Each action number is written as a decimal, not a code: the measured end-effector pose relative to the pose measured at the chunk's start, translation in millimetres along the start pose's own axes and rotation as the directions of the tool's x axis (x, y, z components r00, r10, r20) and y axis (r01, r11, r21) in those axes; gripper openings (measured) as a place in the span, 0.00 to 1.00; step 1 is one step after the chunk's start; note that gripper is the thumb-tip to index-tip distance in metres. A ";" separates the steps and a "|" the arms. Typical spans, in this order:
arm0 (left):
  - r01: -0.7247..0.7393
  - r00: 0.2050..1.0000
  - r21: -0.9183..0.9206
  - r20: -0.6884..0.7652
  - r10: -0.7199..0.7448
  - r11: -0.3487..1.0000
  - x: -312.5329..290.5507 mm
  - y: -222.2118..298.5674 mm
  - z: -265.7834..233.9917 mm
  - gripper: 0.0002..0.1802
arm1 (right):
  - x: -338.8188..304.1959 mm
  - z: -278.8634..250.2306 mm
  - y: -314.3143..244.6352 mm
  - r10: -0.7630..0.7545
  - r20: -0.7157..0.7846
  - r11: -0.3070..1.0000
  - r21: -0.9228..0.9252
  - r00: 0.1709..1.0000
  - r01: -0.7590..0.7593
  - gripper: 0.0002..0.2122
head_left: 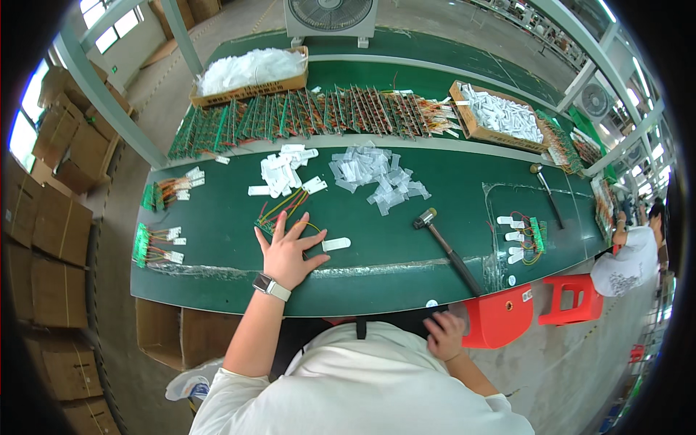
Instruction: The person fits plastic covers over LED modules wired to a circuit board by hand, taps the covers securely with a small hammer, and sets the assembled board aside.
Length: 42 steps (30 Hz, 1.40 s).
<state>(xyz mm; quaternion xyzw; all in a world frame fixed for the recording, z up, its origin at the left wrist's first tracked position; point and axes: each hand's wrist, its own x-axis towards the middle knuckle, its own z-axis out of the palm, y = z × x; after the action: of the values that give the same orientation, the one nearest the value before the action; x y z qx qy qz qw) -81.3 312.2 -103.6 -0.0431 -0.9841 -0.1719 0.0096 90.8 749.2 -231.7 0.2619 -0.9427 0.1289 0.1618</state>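
The wire bundle (284, 209) lies on the green table (217, 250), partly beneath the fingertips of the left hand (288, 254), its long axis slanting up and to the right, away from the person. That hand is flat, fingers spread, pressing down and gripping nothing. A white tag (336, 244) sits just right of its thumb. The right hand (444, 335) rests below the table edge, well apart, fingers loosely curled and empty. A hammer (446, 248) lies further right, between the hands.
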 end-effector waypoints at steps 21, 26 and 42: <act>0.032 0.999 -0.007 0.036 -0.031 0.999 -2.8 -0.6 1.3 0.30 | 153.6 -111.4 -4.4 0.247 -0.241 0.965 -0.028 0.938 -0.261 0.26; -0.009 1.000 0.025 0.004 0.009 1.000 0.0 -0.4 2.8 0.31 | 154.3 -76.1 46.0 0.472 0.160 0.866 0.098 0.867 -0.490 0.23; 0.015 1.000 0.069 -0.023 -0.014 0.998 3.4 -10.4 16.1 0.34 | 199.6 -63.2 -80.9 0.268 0.568 0.395 0.671 0.778 -0.627 0.16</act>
<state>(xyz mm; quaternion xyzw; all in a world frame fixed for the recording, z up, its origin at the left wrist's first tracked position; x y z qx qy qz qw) -85.7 308.1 -122.2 -0.0337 -0.9896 -0.1384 0.0209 -12.6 612.5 -86.7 0.0554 -0.8081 0.5490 -0.2061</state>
